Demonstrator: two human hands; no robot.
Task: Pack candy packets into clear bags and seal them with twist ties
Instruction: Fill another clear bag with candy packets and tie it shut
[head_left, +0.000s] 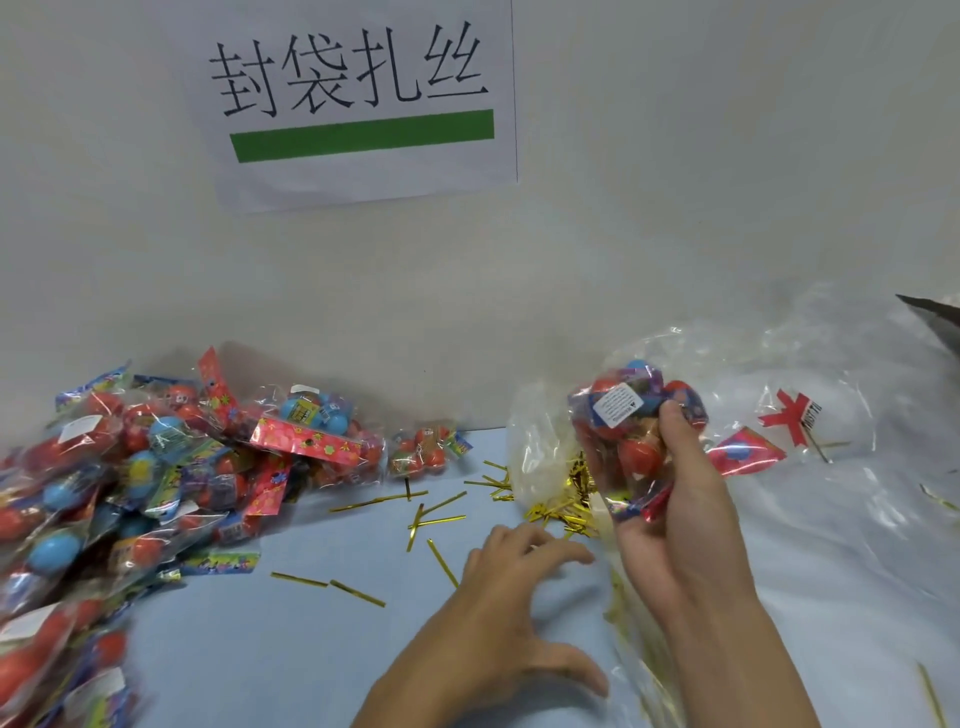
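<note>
Within right hand (675, 499), upright candy bag (631, 415)

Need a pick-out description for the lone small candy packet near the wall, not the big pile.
Start at the white paper sign with the green bar on the wall and drop to the blue tabletop. Just right of the big heap of candy packets lies one small clear packet of red balls, alone, beside scattered gold twist ties.

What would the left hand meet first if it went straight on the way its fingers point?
Probably the heap of gold twist ties just beyond the left hand, though depth is unclear.
</note>
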